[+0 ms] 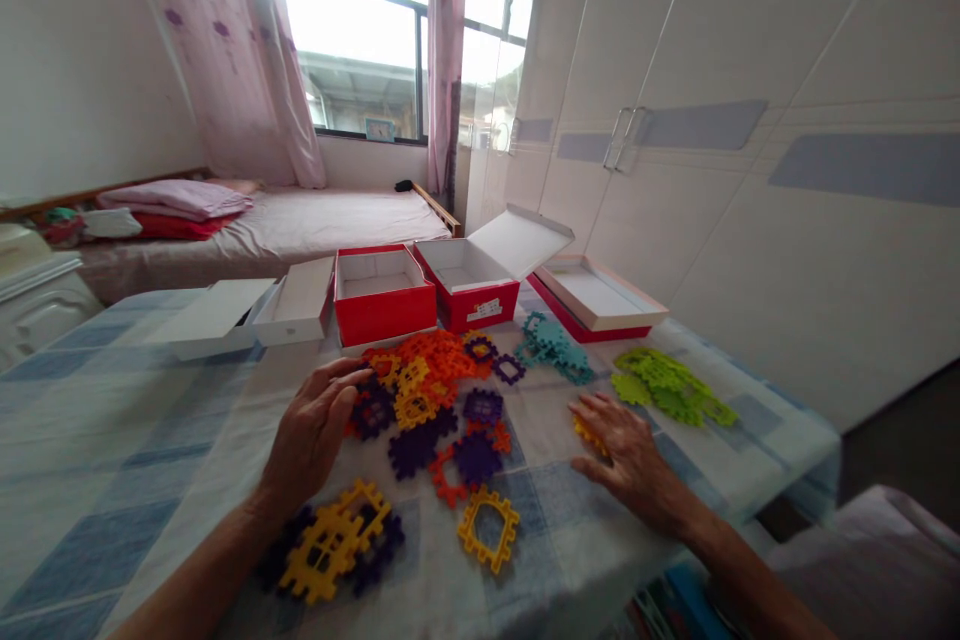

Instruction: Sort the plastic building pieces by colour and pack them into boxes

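Note:
My left hand [319, 415] rests at the left edge of a mixed pile, fingers stretched toward purple interlocking tiles [373, 408]. In that pile lie orange tiles [439, 360] and yellow tiles [412, 378]. My right hand [622, 445] lies low over the cloth with its fingers around a yellow interlocking tile [589, 434], mostly hidden under them. Between my forearms a yellow tile with a large opening [489, 528] lies near a solid purple tile [478, 458]. Beside my left forearm, more yellow tiles [326, 550] lie on purple ones.
Teal tiles [559, 348] and lime green tiles [675, 387] form separate heaps at the right. Behind the heaps stand an open red box [384, 307], a lidded red box [480, 308], a shallow box [600, 305] and white boxes [294, 320]. A checked cloth [165, 480] covers the table.

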Tool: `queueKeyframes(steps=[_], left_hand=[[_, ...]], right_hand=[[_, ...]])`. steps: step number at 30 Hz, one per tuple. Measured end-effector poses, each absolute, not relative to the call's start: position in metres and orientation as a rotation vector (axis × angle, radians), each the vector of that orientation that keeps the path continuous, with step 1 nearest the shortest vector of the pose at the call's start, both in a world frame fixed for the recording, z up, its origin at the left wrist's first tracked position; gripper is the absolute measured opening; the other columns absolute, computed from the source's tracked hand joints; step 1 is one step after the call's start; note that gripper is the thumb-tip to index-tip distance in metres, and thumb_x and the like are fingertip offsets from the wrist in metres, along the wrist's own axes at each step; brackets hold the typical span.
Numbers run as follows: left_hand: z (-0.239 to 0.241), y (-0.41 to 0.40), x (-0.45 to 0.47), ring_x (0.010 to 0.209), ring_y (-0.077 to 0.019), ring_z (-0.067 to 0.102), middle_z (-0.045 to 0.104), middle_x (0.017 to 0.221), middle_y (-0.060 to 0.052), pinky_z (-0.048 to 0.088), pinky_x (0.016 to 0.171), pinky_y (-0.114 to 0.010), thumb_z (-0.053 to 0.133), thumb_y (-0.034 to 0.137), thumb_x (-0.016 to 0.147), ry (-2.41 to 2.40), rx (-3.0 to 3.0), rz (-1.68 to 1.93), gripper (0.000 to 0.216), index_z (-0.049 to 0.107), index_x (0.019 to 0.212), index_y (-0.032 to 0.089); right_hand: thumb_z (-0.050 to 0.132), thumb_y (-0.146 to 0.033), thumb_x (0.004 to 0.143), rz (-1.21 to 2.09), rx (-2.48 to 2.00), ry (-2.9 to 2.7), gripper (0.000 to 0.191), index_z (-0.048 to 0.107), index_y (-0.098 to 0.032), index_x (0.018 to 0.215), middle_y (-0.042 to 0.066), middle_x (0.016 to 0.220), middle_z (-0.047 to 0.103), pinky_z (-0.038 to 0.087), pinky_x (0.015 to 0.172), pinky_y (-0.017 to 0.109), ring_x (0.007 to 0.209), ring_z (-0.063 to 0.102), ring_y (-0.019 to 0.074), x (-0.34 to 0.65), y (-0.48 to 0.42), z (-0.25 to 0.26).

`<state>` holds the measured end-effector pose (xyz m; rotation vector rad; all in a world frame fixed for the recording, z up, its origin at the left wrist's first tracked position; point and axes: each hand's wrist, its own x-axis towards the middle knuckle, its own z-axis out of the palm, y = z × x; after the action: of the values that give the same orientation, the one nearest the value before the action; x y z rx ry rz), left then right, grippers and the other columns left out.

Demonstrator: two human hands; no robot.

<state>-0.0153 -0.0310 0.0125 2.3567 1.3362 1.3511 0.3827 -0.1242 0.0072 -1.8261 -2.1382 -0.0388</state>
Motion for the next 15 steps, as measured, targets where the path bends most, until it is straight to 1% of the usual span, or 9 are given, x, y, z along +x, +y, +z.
queueKeyframes(steps=[3, 5, 7, 9, 12, 15], left_hand=[[0.01, -0.028, -0.018, 0.112, -0.0219, 0.052, 0.053, 0.122, -0.006, 0.04, 0.1, -0.038, 0.031, 0.035, 0.094, 1.382, 2.343, 1.34, 0.038, 0.061, 0.111, 0.019], [0.008, -0.026, -0.019, 0.111, -0.0221, 0.053, 0.054, 0.121, -0.006, 0.041, 0.099, -0.039, 0.03, 0.036, 0.094, 1.404, 2.333, 1.336, 0.039, 0.062, 0.109, 0.019], [0.008, -0.025, -0.02, 0.109, -0.0221, 0.054, 0.055, 0.12, -0.006, 0.042, 0.099, -0.039, 0.03, 0.037, 0.094, 1.427, 2.316, 1.321, 0.04, 0.063, 0.108, 0.019], [0.007, -0.025, -0.02, 0.109, -0.0222, 0.054, 0.056, 0.12, -0.007, 0.042, 0.098, -0.04, 0.03, 0.038, 0.094, 1.442, 2.293, 1.295, 0.042, 0.064, 0.107, 0.018], [0.008, -0.025, -0.02, 0.108, -0.0222, 0.055, 0.057, 0.117, -0.008, 0.044, 0.096, -0.039, 0.03, 0.038, 0.094, 1.446, 2.256, 1.28, 0.042, 0.065, 0.103, 0.018], [0.01, -0.026, -0.018, 0.106, -0.0217, 0.056, 0.059, 0.115, -0.009, 0.044, 0.096, -0.037, 0.029, 0.037, 0.094, 1.459, 2.223, 1.271, 0.043, 0.067, 0.1, 0.018]], right_hand=[[0.037, -0.043, 0.089, -0.196, -1.847, -2.023, 0.045, 0.052, -0.022, 0.127, 0.009, 0.134, 0.049, 0.029, 0.104, 0.045, 0.128, 0.038, 0.0237, 0.402, -0.114, 0.017], [0.036, -0.042, 0.089, -0.374, -1.915, -1.944, 0.044, 0.056, -0.02, 0.122, 0.011, 0.131, 0.051, 0.029, 0.104, 0.047, 0.127, 0.038, 0.0258, 0.421, -0.101, 0.022], [0.041, -0.041, 0.087, -0.492, -1.982, -1.962, 0.041, 0.059, -0.022, 0.119, 0.011, 0.132, 0.05, 0.027, 0.103, 0.05, 0.128, 0.037, 0.0289, 0.442, -0.087, 0.021], [0.043, -0.041, 0.086, -0.534, -2.027, -2.033, 0.038, 0.061, -0.026, 0.116, 0.009, 0.133, 0.05, 0.027, 0.102, 0.052, 0.128, 0.036, 0.0301, 0.461, -0.076, 0.014], [0.038, -0.039, 0.088, -0.584, -2.075, -2.072, 0.036, 0.062, -0.029, 0.112, 0.008, 0.128, 0.054, 0.03, 0.1, 0.051, 0.126, 0.038, 0.0291, 0.486, -0.068, 0.001], [0.033, -0.037, 0.089, -0.684, -2.11, -1.977, 0.04, 0.063, -0.023, 0.111, 0.013, 0.124, 0.055, 0.031, 0.098, 0.054, 0.123, 0.04, 0.0322, 0.499, -0.064, -0.006]])
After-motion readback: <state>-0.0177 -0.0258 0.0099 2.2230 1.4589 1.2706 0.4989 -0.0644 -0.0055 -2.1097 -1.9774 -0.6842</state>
